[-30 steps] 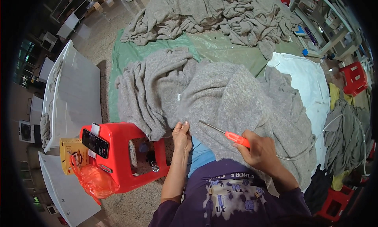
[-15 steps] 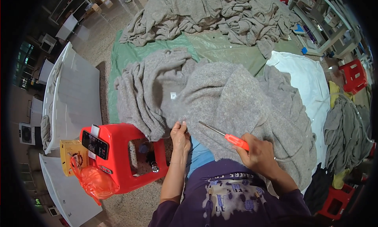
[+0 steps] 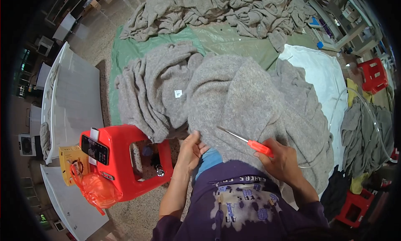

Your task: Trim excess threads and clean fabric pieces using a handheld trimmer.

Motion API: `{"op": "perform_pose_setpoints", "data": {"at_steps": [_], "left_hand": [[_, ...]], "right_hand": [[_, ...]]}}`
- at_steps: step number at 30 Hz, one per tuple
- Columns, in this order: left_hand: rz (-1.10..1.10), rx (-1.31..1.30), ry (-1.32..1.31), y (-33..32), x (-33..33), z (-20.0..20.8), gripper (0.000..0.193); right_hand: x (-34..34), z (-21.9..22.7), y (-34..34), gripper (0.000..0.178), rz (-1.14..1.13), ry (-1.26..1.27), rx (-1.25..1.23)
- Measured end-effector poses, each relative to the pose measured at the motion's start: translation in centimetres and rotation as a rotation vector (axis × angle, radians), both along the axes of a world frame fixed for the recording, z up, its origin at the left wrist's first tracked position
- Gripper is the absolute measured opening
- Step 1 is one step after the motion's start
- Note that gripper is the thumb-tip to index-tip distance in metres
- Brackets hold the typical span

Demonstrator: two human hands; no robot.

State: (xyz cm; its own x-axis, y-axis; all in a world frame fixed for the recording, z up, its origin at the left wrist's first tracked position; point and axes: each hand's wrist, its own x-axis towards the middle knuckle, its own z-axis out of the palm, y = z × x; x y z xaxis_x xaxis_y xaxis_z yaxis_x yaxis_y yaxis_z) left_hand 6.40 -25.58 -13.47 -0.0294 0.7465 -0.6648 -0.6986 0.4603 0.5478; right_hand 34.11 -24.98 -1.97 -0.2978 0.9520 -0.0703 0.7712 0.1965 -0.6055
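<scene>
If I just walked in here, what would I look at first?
Probably the big grey knitted garment heaped in the middle, over the person's lap. The left hand pinches its edge, and the right hand holds a red-handled tool pointed at it. A bright red plastic stool stands at the left.

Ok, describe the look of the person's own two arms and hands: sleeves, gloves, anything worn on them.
Both hands are bare, with no gloves. The left hand leads into a forearm bare up to a dark purple sleeve pushed up near the elbow. The right hand has a bare wrist, then a sleeve of the same dark purple fabric. No watch, ring or bracelet shows on either.
</scene>
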Motion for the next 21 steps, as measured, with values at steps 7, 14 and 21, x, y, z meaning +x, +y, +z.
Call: {"op": "perform_pose_setpoints", "data": {"at_steps": [7,14,21], "left_hand": [[-0.009,0.105,0.266,-1.3,1.2,-3.1,0.018],[0.033,0.089,0.256,-1.3,1.4,-2.7,0.015],[0.063,0.088,0.292,-1.2,1.9,-2.1,0.015]], "right_hand": [[0.5,1.6,-0.2,0.023,0.173,-0.105,-0.033],[0.5,2.4,0.0,0.021,0.204,-0.137,-0.004],[0.3,1.7,-0.1,0.024,0.223,-0.11,0.036]]}}
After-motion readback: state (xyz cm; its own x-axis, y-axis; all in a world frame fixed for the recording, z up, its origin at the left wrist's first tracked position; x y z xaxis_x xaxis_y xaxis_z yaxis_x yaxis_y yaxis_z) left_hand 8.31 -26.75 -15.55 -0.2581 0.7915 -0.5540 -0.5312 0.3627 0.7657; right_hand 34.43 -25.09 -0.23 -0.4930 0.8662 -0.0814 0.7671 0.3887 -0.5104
